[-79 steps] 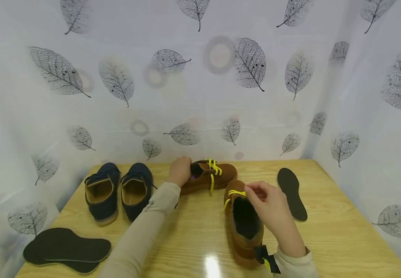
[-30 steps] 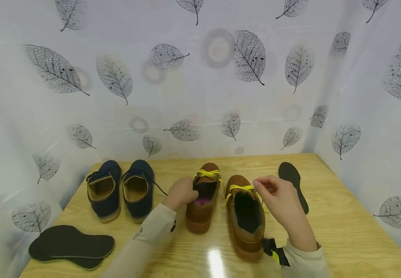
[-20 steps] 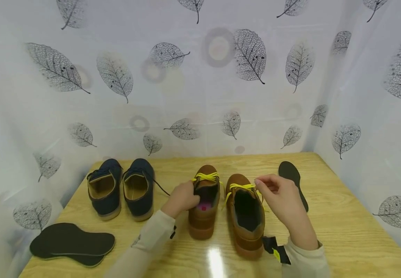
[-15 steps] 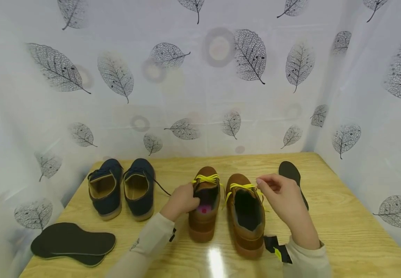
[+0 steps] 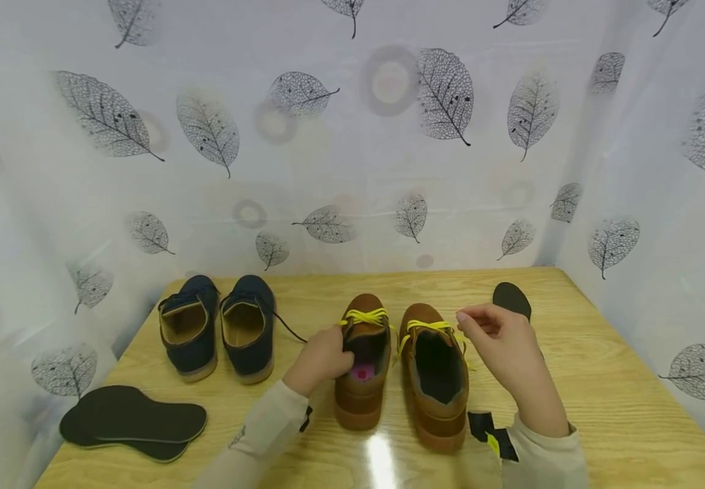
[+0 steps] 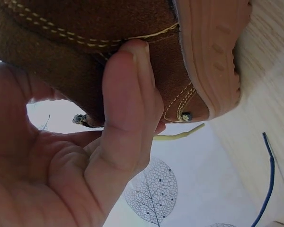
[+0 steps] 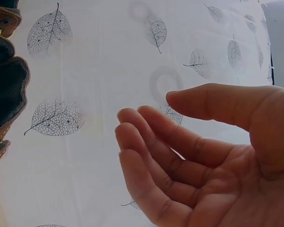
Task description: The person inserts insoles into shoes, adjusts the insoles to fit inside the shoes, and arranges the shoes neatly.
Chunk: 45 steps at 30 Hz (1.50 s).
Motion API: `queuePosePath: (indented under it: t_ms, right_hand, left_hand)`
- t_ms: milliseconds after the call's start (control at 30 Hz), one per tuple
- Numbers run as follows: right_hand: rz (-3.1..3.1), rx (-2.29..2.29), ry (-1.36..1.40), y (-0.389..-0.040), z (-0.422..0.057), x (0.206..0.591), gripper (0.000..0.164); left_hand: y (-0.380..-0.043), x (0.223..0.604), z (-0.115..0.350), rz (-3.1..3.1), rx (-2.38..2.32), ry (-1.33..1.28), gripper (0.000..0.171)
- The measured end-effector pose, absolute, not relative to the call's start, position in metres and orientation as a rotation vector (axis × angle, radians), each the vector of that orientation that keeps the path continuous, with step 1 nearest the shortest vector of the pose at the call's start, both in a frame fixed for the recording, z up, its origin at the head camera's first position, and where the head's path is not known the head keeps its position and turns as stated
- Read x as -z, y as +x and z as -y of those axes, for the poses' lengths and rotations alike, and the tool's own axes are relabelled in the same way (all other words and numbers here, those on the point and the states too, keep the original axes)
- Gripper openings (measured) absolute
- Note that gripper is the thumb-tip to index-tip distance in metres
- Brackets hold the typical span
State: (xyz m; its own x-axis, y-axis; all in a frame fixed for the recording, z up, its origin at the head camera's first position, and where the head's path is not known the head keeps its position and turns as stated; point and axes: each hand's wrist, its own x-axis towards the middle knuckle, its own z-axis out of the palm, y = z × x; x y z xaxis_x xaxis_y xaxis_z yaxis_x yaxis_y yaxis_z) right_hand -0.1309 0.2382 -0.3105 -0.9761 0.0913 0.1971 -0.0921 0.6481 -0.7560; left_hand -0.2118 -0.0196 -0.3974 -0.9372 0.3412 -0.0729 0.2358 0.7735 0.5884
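A brown lace-up shoe [image 5: 358, 401] with yellow laces and a pink patch inside stands on the table, toe pointing away. My left hand [image 5: 322, 358] grips its left collar, thumb inside the opening. In the left wrist view, my fingers [image 6: 128, 104] press the outer suede of that shoe [image 6: 168, 71]. To its right stands the matching brown shoe [image 5: 441, 424], its inside dark. My right hand [image 5: 510, 343] hovers just right of it, fingers loosely curved. Nothing lies between its thumb and fingers in the right wrist view, where the shoe's collar [image 7: 12, 94] shows at the left.
A pair of navy shoes stands at the back left: one [image 5: 190, 333] outermost, another [image 5: 247, 333] beside it with a loose dark lace. Two black insoles [image 5: 135, 414] overlap at the front left. Another black insole [image 5: 511, 299] lies partly behind my right hand. A leaf-patterned curtain surrounds the table.
The left-hand shoe turned from pointing right to pointing away and came nearer, beside its mate. My left hand moved with it. My right hand drew slightly right, away from the other shoe's laces.
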Motion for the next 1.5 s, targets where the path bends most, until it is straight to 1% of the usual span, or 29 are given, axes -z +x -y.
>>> queuePosePath:
  t_ms: [167, 467, 700, 833, 933, 1067, 1167, 1233, 1300, 1433, 1500]
  right_hand:
    - [2.644, -1.227, 0.006, -0.131, -0.239, 0.311, 0.028]
    - [2.644, -1.229, -0.005, -0.132, -0.242, 0.312, 0.029]
    - [2.652, -1.197, -0.024, -0.133, -0.247, 0.310, 0.030]
    - [2.651, -1.194, -0.027, -0.133, -0.250, 0.309, 0.030]
    - [2.659, -1.202, -0.032, -0.133, -0.252, 0.310, 0.032]
    - [2.673, -1.211, -0.044, -0.134, -0.258, 0.312, 0.034]
    - [2.677, -1.213, -0.036, -0.136, -0.267, 0.316, 0.036]
    - [2.677, -1.225, -0.014, -0.138, -0.277, 0.321, 0.037]
    - [2.665, -1.267, 0.006, -0.141, -0.288, 0.327, 0.039]
    - [2.620, -1.364, -0.004, -0.150, -0.312, 0.344, 0.043]
    - [2.593, -1.381, -0.045, -0.155, -0.321, 0.354, 0.043]
  left_hand:
    - [-0.208, 0.398, 0.019, -2.807, -0.865, 0.473, 0.035]
    - [-0.199, 0.397, 0.018, -2.811, -0.870, 0.487, 0.032]
    - [-0.191, 0.393, 0.016, -2.774, -0.914, 0.491, 0.025]
    - [-0.189, 0.392, 0.016, -2.785, -0.906, 0.486, 0.026]
    - [-0.187, 0.392, 0.015, -2.776, -0.896, 0.481, 0.019]
    - [-0.186, 0.391, 0.017, -2.747, -0.903, 0.502, 0.002]
    - [-0.188, 0.390, 0.020, -2.757, -0.914, 0.538, 0.017]
    - [-0.191, 0.389, 0.023, -2.767, -0.912, 0.547, 0.024]
    - [-0.193, 0.385, 0.025, -2.776, -0.900, 0.545, 0.026]
    - [-0.196, 0.372, 0.030, -2.720, -0.905, 0.446, 0.021]
    - [-0.198, 0.364, 0.034, -2.682, -0.941, 0.374, 0.028]
